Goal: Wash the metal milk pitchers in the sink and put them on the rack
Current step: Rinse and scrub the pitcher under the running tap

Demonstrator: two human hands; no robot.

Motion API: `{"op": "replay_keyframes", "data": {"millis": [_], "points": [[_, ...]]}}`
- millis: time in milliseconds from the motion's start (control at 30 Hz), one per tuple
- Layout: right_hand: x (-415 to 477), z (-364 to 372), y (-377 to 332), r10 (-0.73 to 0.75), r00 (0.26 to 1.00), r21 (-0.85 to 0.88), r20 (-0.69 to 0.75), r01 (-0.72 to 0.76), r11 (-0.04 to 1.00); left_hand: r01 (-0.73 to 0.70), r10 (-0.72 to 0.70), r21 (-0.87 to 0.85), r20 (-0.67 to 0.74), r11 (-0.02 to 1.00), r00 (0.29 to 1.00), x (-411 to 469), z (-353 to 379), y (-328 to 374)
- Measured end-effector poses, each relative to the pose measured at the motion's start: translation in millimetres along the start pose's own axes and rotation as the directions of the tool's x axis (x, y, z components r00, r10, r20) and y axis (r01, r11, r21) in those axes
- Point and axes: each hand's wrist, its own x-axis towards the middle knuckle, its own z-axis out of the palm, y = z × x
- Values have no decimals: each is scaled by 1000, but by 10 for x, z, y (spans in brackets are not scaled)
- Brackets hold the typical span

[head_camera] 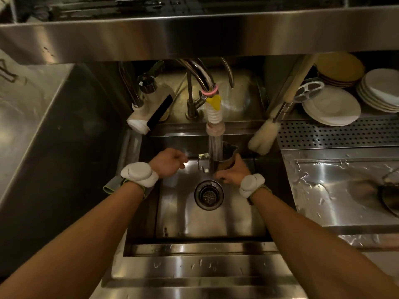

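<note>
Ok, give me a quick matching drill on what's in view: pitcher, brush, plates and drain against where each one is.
1 pitcher
2 brush
3 plates
4 drain

A middle of the sink floor
B under the running water, gripped by the right hand
C stacked at far right
D propped at the sink's back right corner

Pairs: 1-B, 2-D, 3-C, 4-A

silver pitcher (224, 157), yellow faucet clip (213, 101), white plates (331, 108)
</note>
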Motion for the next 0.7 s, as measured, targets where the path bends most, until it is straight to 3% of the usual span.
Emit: {"op": "replay_keyframes", "data": {"millis": [67, 167, 333, 467, 600, 700], "points": [[9, 94, 19, -35, 997, 4, 70, 34, 999, 17, -17, -8, -25, 1000, 1000, 18, -40, -25], [-7, -10, 40, 21, 969, -147, 244, 16, 989, 19, -20, -16, -71, 1000, 997, 30, -80, -29], [-58, 3, 17, -47, 999, -45, -10, 47, 998, -6, 2, -48, -77, 999, 997, 7, -20, -3], [-28, 85, -38, -34, 986, -148, 163, 58, 987, -14, 15, -57, 6, 998, 1000, -13, 36, 69], [-49, 57, -49, -24, 998, -101, 50, 29, 994, -60, 61, -17, 127, 998, 990, -30, 82, 209], [-99, 98, -112, -16, 995, -87, 94, 25, 996, -82, 81, -1, 122, 997, 989, -25, 87, 255]]}}
